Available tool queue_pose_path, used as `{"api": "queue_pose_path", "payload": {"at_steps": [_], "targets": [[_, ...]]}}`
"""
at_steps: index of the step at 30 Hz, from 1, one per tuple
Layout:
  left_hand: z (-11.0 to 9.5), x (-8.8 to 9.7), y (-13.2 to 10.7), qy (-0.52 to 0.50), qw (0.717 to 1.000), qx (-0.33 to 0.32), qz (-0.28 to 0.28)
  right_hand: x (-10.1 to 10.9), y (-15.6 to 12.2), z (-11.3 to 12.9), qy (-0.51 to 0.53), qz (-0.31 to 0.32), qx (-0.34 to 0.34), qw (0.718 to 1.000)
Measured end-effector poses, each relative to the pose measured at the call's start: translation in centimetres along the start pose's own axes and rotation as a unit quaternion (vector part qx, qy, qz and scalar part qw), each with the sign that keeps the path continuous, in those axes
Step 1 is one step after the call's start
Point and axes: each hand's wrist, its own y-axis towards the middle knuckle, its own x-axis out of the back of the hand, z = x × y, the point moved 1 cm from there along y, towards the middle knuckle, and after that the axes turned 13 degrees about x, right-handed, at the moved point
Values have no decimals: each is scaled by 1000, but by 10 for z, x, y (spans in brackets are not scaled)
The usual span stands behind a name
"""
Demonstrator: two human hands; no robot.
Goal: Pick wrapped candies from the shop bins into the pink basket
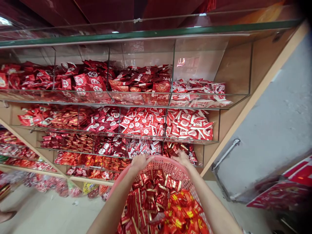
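A pink perforated plastic basket [168, 164] tilts in front of me, its far rim up against the shelves. Inside lie many small wrapped packets, dark red with gold [152, 198] on the left and bright red with yellow characters [186, 211] on the right. My left hand [140, 161] is closed over the far rim, its thumb stretched along the edge. At the rim's right side my right hand [182, 158] is closed too, thumb on the edge and fingers beside dark red packets [170, 150] in a low shelf compartment. The basket's near side is out of view.
Glass-divided shelves hold red and white packets [190, 125] in tiers. A thick glass edge [156, 34] crosses above. To the right are a wooden side panel [253, 94], a grey wall [275, 130] and red printed boards [280, 195]. Bagged goods [60, 187] line the floor; a person's foot [7, 215] shows at left.
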Motion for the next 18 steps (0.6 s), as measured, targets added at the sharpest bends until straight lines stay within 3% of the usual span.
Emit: {"api": "queue_pose_path", "payload": {"at_steps": [4,8,10,18], "targets": [[0,0,0,8,1000,2,-11,-2,-1,-2,127,-111,35,985],[-1,-1,0,13,1000,-1,-21,13,-7,17,170,-189,40,966],[-1,-1,0,12,1000,0,-21,23,-13,34,205,-167,44,963],[0,-2,1,12,1000,7,-12,52,-35,90,252,45,169,952]]}}
